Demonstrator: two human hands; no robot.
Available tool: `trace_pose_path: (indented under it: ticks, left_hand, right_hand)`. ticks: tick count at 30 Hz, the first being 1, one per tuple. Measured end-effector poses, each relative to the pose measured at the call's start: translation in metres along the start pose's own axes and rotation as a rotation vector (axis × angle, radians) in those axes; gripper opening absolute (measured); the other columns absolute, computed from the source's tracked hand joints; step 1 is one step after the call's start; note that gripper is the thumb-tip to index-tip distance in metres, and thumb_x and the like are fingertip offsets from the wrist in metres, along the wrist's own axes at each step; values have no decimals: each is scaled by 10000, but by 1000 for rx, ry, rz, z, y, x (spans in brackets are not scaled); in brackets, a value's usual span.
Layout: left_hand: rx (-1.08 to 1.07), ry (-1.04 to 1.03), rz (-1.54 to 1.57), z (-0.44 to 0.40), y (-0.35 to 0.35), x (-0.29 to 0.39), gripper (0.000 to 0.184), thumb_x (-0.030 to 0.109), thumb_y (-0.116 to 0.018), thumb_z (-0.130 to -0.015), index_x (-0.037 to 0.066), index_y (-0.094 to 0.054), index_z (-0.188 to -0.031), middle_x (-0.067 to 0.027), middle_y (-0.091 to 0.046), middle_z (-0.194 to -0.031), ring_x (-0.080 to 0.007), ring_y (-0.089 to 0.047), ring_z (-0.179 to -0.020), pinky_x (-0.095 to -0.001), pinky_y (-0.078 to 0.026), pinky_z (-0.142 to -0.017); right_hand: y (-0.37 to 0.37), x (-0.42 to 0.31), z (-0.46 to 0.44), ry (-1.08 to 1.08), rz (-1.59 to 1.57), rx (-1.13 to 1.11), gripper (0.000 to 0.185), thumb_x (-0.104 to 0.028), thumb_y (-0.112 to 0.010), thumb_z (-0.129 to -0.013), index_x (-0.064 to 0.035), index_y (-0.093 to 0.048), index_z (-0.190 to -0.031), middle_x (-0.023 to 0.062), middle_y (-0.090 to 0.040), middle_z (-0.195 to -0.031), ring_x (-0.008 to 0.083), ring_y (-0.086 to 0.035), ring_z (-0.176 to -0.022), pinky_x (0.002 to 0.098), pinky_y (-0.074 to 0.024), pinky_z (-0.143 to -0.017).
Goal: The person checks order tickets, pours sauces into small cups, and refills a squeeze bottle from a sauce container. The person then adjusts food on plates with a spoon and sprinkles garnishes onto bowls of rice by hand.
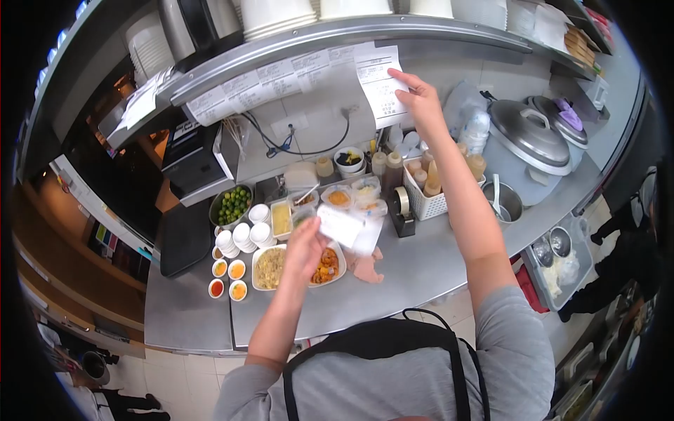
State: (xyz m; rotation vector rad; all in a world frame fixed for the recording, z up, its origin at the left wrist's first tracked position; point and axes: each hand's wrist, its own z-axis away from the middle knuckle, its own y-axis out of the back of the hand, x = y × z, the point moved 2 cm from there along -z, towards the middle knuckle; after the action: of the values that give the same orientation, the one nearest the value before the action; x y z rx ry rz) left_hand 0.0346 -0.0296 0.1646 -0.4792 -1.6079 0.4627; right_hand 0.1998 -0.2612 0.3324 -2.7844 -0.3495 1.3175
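Observation:
My left hand (304, 251) is closed on a white paper slip (340, 226), smeared by motion, above the food boxes. Under that hand are a container of rice or noodles (268, 268) and a container of orange-coloured food (327, 268), both partly covered by the hand and wrist. Up at the shelf edge, my right hand (421, 102) has its index finger and thumb on a printed order receipt (381, 84), at the end of a row of receipts (274, 78). Any fingers behind that receipt are hidden.
Small sauce cups (237, 269) and a bowl of green limes (234, 205) stand left. A tape dispenser (402, 214), a white basket of squeeze bottles (430, 200) and a lidded pot (530, 137) stand right. A metal shelf (351, 33) crosses overhead. Other people are partly visible at both sides.

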Motion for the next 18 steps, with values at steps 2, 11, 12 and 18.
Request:
trace_pose_path:
  ticks: [2,11,12,18]
  left_hand:
    - [21,123,83,9,2,-14,234,189,-456,-891,7,-507,-1031,-99,-594,-978,-189,-583,-908,-334,-484,-795]
    - [99,138,145,-2,-21,-41,194,180,-471,-889,36,-520,-1008,-87,-587,-980,-179,-579,-900,-323,-485,-781]
    - [100,116,176,-5,-26,-41,184,182,-475,-887,45,-522,-1001,-84,-585,-984,-179,-576,-903,-327,-482,-783]
    - [36,102,324,-22,-59,-56,163,167,-502,-874,72,-506,-1006,-66,-564,-1034,-173,-546,-957,-349,-456,-825]
  right_hand:
    - [8,1,-18,13,-39,-5,382,68,-476,-753,-18,-557,-1116,56,-547,-1068,109,-515,-917,202,-403,-783]
    - [24,-15,1,408,419,184,346,-102,-534,-820,-62,-507,-1163,48,-528,-1011,122,-511,-919,236,-421,-781]
    - [29,-15,22,477,524,225,343,-121,-536,-827,-58,-497,-1162,50,-535,-977,124,-518,-896,242,-427,-767]
    - [25,42,186,-434,-103,-217,439,-73,-536,-828,-27,-352,-1224,72,-571,-889,124,-552,-801,249,-451,-733]
